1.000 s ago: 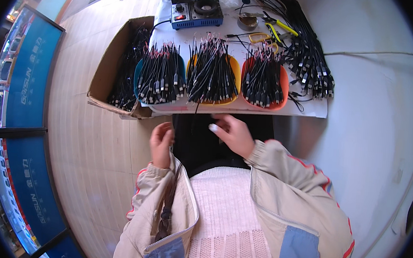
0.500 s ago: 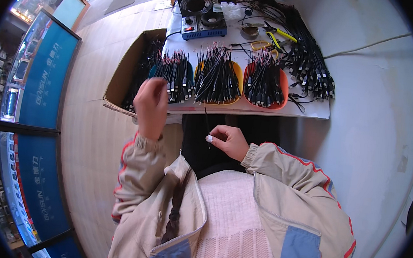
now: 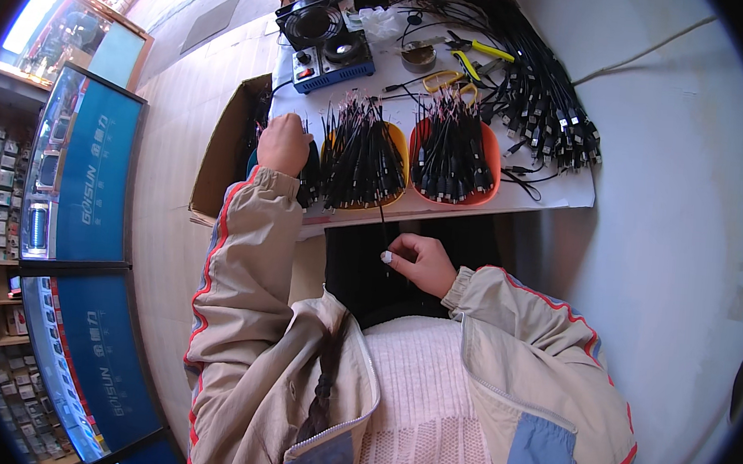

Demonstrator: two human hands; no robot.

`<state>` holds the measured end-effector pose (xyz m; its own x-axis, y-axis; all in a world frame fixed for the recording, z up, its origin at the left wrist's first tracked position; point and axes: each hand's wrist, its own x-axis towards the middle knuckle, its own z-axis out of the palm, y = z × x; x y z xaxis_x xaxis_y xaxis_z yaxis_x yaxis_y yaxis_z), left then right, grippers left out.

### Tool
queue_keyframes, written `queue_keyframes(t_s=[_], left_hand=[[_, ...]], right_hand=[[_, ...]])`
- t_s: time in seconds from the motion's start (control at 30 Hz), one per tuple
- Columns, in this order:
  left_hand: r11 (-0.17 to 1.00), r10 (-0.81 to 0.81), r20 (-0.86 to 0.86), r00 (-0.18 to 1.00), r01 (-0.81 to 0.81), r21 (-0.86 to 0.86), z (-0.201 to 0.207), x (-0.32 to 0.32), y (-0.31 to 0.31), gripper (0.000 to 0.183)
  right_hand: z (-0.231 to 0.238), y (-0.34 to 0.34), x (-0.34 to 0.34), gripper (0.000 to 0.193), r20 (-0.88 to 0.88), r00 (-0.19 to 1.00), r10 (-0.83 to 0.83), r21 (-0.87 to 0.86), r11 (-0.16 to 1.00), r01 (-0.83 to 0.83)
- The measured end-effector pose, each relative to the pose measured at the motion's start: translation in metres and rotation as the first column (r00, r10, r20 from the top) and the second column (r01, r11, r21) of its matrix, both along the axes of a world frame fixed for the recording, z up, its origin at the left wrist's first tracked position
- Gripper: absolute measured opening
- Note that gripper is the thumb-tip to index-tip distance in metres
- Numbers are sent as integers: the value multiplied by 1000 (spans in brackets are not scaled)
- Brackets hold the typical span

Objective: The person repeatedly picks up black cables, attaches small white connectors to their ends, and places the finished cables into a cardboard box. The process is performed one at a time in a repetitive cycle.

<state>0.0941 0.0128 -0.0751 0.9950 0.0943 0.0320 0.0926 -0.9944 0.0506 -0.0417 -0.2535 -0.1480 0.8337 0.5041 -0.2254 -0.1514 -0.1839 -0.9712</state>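
My right hand (image 3: 426,264) is in front of the table edge above my lap, thumb and fingers pinched on a thin black cable (image 3: 383,220) that stands nearly upright. My left hand (image 3: 283,145) reaches over the teal bin (image 3: 253,163) at the table's left, its back toward me and its fingers curled. Whatever those fingers hold is hidden; black cables lie right under and beside them. Beside that bin are a yellow bin (image 3: 402,152) and an orange-red bin (image 3: 493,154), both filled with short black cables with metal plugs and bare reddish wire ends.
A cardboard box (image 3: 220,155) stands left of the bins. Behind them are a blue device with a black fan (image 3: 332,70), a round tin (image 3: 418,58), yellow-handled pliers (image 3: 493,52) and yellow scissors (image 3: 441,81). A large cable bundle (image 3: 547,106) lies by the right wall. Glass display cases (image 3: 97,167) line the left.
My left hand has moved forward onto the cables in the teal bin. My right hand keeps its pinch on the cable. The whole view has shifted slightly.
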Motion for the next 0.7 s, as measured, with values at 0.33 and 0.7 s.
queue_keyframes(t_s=[0.33, 0.7], left_hand=[[997, 75, 17, 997, -75, -14, 1, 4, 5, 21], [835, 348, 273, 897, -164, -526, 21, -10, 24, 24]], right_hand=[[-4, -3, -6, 21, 29, 999, -42, 97, 995, 39], [6, -15, -14, 17, 38, 997, -66, 87, 994, 62]])
